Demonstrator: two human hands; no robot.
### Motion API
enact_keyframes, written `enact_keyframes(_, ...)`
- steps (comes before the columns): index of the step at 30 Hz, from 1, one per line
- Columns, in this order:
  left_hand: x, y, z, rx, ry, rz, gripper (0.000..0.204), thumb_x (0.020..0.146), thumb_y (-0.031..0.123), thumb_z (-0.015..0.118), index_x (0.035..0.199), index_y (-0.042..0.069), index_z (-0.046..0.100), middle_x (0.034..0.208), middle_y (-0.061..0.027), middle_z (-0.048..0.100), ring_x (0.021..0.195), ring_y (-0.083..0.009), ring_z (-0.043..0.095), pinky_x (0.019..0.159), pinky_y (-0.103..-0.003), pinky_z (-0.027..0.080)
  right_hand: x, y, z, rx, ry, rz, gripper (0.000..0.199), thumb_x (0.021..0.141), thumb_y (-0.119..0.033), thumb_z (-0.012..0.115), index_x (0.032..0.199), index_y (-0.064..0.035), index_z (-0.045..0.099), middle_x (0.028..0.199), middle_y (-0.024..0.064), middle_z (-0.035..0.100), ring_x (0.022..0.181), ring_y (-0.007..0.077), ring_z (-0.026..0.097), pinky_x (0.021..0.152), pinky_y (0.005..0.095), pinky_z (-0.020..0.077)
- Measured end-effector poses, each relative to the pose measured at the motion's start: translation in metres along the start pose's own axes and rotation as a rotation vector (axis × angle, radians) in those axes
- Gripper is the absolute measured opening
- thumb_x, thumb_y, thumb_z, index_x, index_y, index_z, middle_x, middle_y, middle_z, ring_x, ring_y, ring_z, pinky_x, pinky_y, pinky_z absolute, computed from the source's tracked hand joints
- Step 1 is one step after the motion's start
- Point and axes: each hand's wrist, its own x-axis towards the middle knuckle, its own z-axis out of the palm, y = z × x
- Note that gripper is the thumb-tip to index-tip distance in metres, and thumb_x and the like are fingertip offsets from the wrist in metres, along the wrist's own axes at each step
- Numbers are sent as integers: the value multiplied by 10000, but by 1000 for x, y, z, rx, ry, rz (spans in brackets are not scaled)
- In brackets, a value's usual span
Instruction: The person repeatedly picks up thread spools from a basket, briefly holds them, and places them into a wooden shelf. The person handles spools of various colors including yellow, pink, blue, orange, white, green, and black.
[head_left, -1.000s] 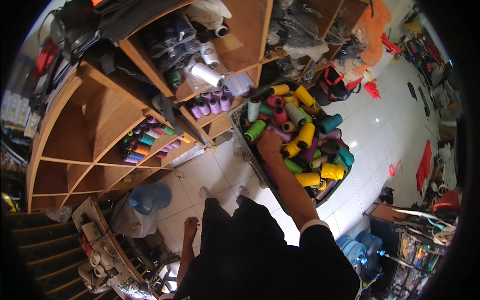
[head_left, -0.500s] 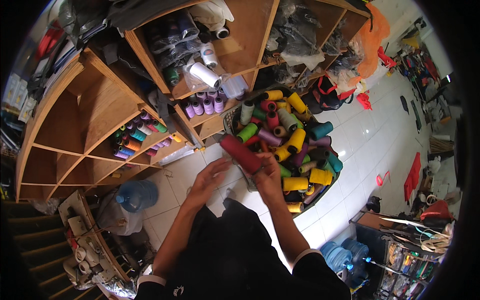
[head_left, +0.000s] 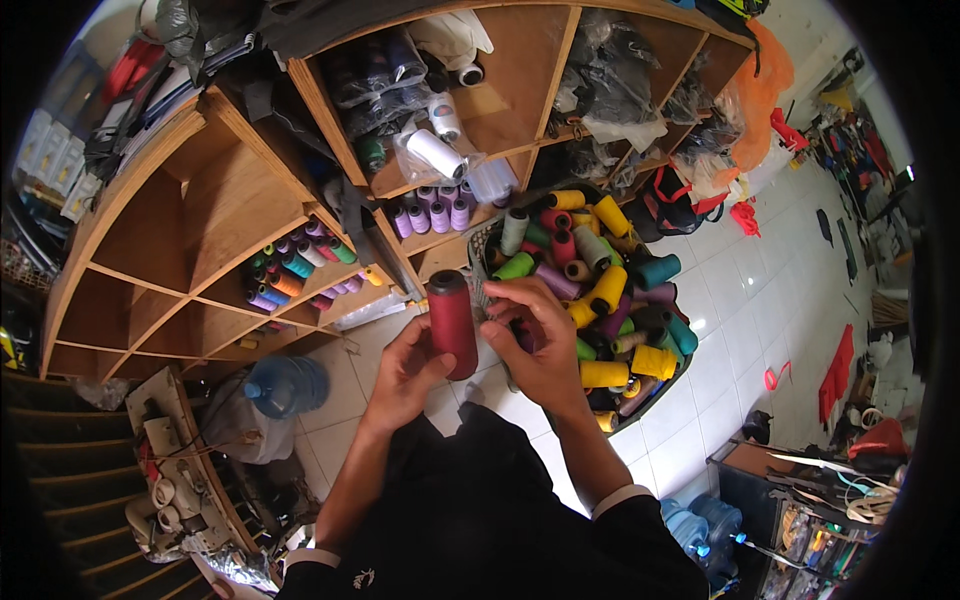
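Left hand (head_left: 405, 372) grips smooth, cylindrical dark-red thread spool (head_left: 452, 323).

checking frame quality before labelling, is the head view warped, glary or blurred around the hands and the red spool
Head view: strong fisheye, the wooden shelf edges bow toward a black rim; daylight glares off the white floor tiles at right, left corner dark; the dark red thread spool, left hand and right hand are sharp, with no obvious motion blur.

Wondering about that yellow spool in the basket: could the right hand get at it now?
Probably yes: the right hand hovers just beside the yellow spool, which lies uncovered atop the basket.
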Motion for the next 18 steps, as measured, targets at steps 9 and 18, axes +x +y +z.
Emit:
enact_keyframes(9, -20, 12, -10, 28, 87, 19, 495, 881, 90, 620, 1334, -24, 456, 1158, -92, 595, 1052, -165, 568, 938, -329, 439, 21, -1, 21, -155, -58, -303, 191, 802, -21, 733, 988, -27, 689, 909, 104, 633, 838, 207, 621, 744, 300, 484)
enact_keyframes(18, -25, 30, -14, -487, 143, -26, 717, 818, 470, 457, 1343, -14, 402, 1008, -158, 611, 853, -257, 614, 779, -362, 497, 3, -4, 46, -44, -186, -31, 254, 833, -61, 711, 1071, -11, 637, 967, 80, 601, 824, 142, 564, 740, 270, 455)
